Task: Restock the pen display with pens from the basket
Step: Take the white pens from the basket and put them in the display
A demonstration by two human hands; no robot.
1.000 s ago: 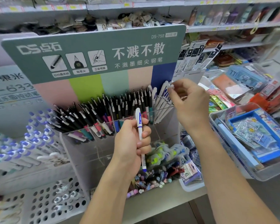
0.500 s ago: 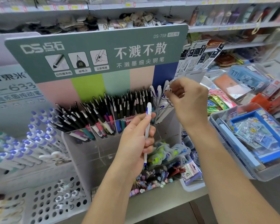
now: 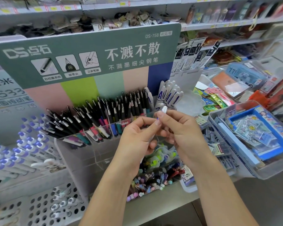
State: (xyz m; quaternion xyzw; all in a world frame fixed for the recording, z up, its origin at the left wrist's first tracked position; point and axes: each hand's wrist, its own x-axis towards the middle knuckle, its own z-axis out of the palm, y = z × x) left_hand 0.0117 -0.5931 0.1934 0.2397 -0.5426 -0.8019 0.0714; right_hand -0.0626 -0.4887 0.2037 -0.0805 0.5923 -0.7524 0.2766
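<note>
Nearest the camera, both forearms reach in from the bottom edge and meet in front of the display. The left hand (image 3: 137, 137) curls around the lower barrel of a white pen (image 3: 163, 110), while the right hand (image 3: 181, 129) pinches the pen's upper part between thumb and forefinger, so both hands hold the same pen. Its long axis runs steeply upward, leaning a little right, with the capped tip poking out above the fingers.

Just beyond that tip and slightly to the right stands the cluster of white pens (image 3: 169, 95) in the rightmost slot of the clear pen display (image 3: 88, 154). The right hand is the nearer one to that slot, so it looks best placed to carry the pen up and away into it. Left of the slot, black-capped pens (image 3: 104, 115) fill the other compartments. Farthest back rises the green header card (image 3: 88, 51).
</note>
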